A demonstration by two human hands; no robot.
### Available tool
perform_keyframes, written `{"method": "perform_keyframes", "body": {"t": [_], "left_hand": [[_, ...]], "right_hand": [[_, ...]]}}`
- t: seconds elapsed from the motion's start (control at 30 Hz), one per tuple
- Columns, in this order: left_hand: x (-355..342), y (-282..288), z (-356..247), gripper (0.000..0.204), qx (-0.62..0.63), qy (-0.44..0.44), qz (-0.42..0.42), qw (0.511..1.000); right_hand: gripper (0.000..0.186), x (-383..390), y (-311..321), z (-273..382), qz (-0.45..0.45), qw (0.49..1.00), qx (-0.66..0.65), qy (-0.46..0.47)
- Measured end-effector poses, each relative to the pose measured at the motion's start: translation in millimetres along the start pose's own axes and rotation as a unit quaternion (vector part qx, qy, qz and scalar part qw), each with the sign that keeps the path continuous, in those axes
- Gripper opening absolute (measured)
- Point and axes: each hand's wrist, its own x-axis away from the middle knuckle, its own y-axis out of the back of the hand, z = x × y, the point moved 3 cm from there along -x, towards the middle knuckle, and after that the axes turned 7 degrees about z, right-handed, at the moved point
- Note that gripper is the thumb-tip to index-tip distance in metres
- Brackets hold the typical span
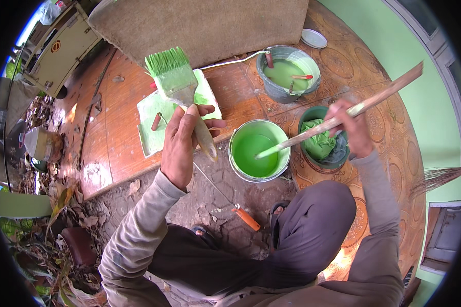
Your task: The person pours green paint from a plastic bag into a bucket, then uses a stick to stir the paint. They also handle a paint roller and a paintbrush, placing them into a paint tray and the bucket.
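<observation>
My left hand (182,138) grips a wide paintbrush (176,82) by its pale handle, bristles up and coated green, over a paint tray (150,137) with a small red handle in it. My right hand (349,125) holds a long wooden stick (379,97) slanting down into the white bucket of green paint (251,156); whether its green tip touches the paint I cannot tell. Behind that stands a grey bucket (276,89) of pale green liquid with tools in it. Partly behind my right hand is a dark green tub (322,161) holding green and grey crumpled material.
An orange-handled roller frame (246,217) lies on the paving between my feet. A large panel (200,25) stands behind the tiled step (107,158), near a lid (314,38). A cabinet (59,51) and leaf litter line the left; a green wall and twig bundle (435,179) are right.
</observation>
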Motion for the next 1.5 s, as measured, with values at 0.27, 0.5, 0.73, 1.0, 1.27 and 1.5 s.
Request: {"method": "perform_keyframes", "body": {"t": [0.27,0.5,0.73,1.0,1.27,1.5], "left_hand": [[1.5,1.5,-2.0,0.035,-0.031,0.004,0.012,0.999],[0.0,-5.7,1.9,0.04,-0.018,0.036,0.013,0.999],[-5.4,-7.1,13.7,0.043,-0.019,0.066,0.014,0.998],[-43.3,-10.1,30.4,0.038,-0.044,0.052,0.032,0.997],[-44.2,6.6,47.6,0.033,-0.127,0.107,0.019,0.986],[-44.0,46.0,68.7,0.035,-0.227,0.115,-0.025,0.967]], "right_hand": [[0.032,42.4,-33.5,-82.2,0.104,0.981,-0.083,-0.143],[0.054,82.1,-8.1,-95.2,0.256,0.927,0.018,-0.274],[0.063,68.3,-21.1,2.7,0.215,0.956,-0.125,-0.158],[0.063,-108.1,52.2,-30.2,-0.034,0.967,0.168,-0.188],[0.049,-140.5,13.4,-32.7,-0.024,0.907,0.411,-0.087],[0.043,-57.5,-43.6,45.1,0.061,0.96,0.271,0.029]]}}
